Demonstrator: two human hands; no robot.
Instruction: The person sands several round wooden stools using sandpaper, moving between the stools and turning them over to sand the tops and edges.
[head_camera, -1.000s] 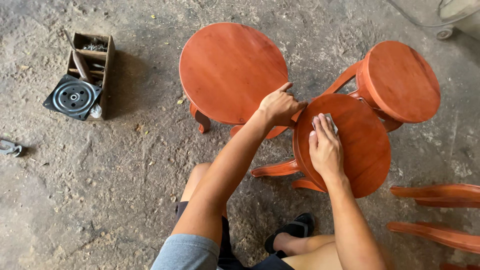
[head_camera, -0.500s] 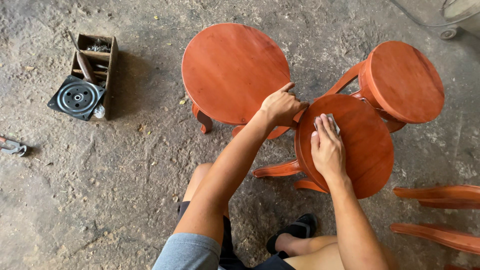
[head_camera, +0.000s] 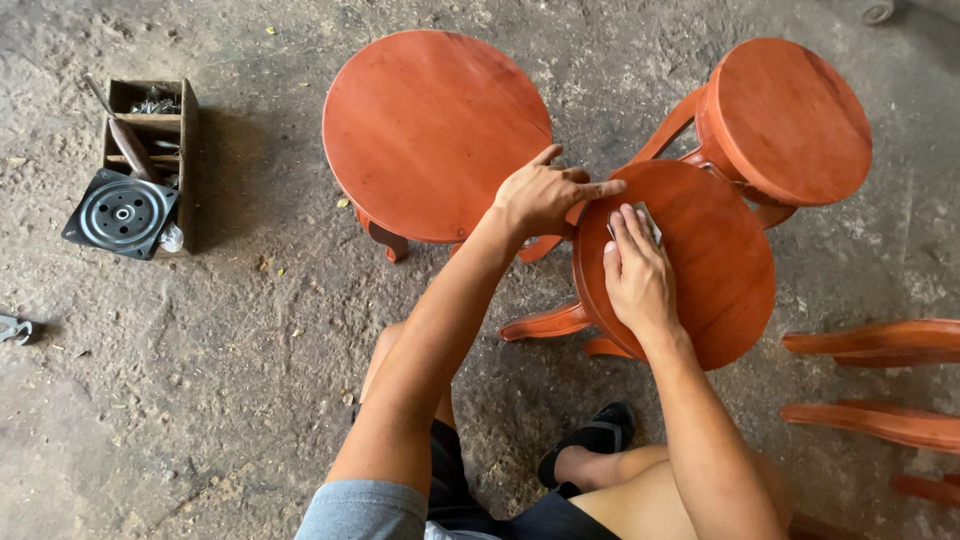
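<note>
- A seated person works on a round orange-red stool seat (head_camera: 700, 270), tilted towards them on the concrete floor (head_camera: 250, 350), between two more stools of the same colour.
- The right hand (head_camera: 635, 275) lies flat, fingers together, pressing a small grey sanding pad (head_camera: 648, 222) against the seat's upper left area.
- The left hand (head_camera: 545, 192) curls over the seat's rim, forefinger stretched along the edge, steadying it.
- Loose curved legs (head_camera: 880, 340) lie at right; a wooden box (head_camera: 185, 150) of hardware and a square swivel plate (head_camera: 122, 213) sit well apart at left.
- Risk, as judged: uneven pressure could rub through the finish, and if the steadying grip slips, the tilted seat may knock the upright stool (head_camera: 435, 130) beside it.
</note>
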